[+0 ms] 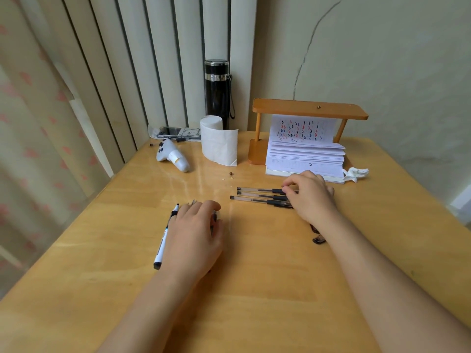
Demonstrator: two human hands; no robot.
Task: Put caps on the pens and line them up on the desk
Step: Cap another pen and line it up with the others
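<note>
Three clear gel pens (257,194) lie side by side on the wooden desk (254,276), tips pointing right, their right ends under my right hand (309,194). That hand's fingers curl down and pinch the tip end of the farthest pen. My left hand (195,233) rests palm down on the desk over more pens, whose tips poke out beyond its fingers. A white marker with black ends (164,239) lies along its left side. Two small dark caps (317,235) lie near my right forearm.
At the back stand a black flask (218,90), a toilet paper roll (219,141), a white controller (173,155) and a wooden stand (305,110) over an open stack of paper (305,154). A crumpled tissue (355,173) lies right of the stack.
</note>
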